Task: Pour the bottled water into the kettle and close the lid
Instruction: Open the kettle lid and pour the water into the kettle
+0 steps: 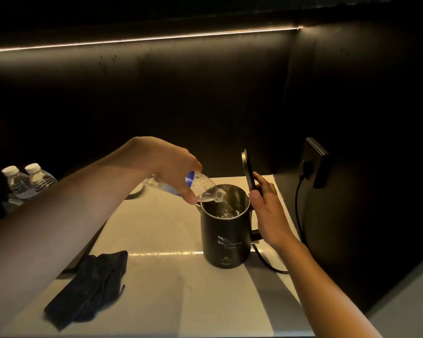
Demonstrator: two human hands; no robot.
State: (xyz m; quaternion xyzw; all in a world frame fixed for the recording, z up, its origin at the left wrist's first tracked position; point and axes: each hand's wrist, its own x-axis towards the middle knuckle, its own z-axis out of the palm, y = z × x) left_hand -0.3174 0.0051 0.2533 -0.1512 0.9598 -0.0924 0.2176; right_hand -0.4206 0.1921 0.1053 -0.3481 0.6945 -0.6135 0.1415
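**Q:** Which step are you on?

**A:** Pouring. My left hand (174,167) is clenched round the clear plastic water bottle with the blue label (198,186), tipped neck-down. Its mouth sits just above the rim of the black cylindrical kettle with the steel-lined interior (226,240), on the kettle's left side. A thin stream runs into the kettle; water shows at the bottom.

**Q:** And the other hand?

**A:** My right hand (266,211) is at the kettle's right side, fingers against the round black hinged lid (248,172), propping it upright and open.

**Q:** What else is about?

**A:** A crumpled dark cloth (91,286) lies on the pale countertop (161,228), front-left of the kettle. Two capped spare bottles (27,180) stand well to the kettle's left. A black cord (298,215) runs from behind the kettle up to a wall socket (314,162) at its right.

**Q:** Next move?

**A:** I judge the bottle nearly drained, though I cannot tell exactly. Once it is empty: right it, set it aside left of the kettle, then swing the lid down until it seats. Keep the mouth over the opening; a spill would run toward the cord.
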